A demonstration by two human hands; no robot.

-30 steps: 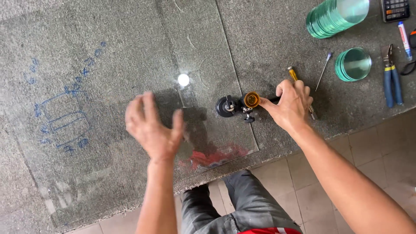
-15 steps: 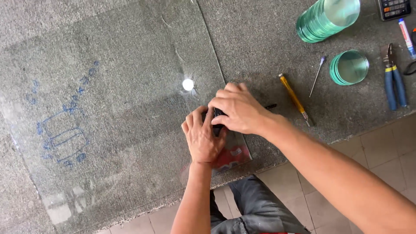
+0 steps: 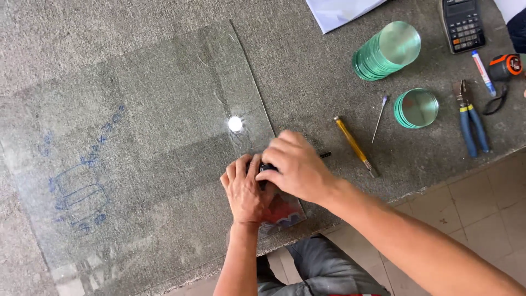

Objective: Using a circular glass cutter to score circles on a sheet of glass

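Observation:
A large clear glass sheet (image 3: 142, 142) lies flat on the grey carpeted table, with blue marker scribbles near its left end. Both my hands rest near the sheet's right front corner. My left hand (image 3: 245, 190) presses down with fingers curled against a small black tool (image 3: 267, 168). My right hand (image 3: 296, 165) covers and grips that same tool from above, so most of it is hidden. A red patterned patch (image 3: 285, 211) shows under the glass just below my hands.
Right of the sheet lie a yellow-handled glass cutter (image 3: 354, 144), a thin screwdriver (image 3: 379, 118), two stacks of round green-edged glass discs (image 3: 386, 51) (image 3: 417, 108), blue-handled pliers (image 3: 472, 119), a marker (image 3: 481, 66), a calculator (image 3: 463, 23) and a tape measure (image 3: 507, 66). The table edge runs along the front right.
My left hand came from open above the glass down beside the tool. My right hand slid the tool left onto the sheet's corner and now covers it.

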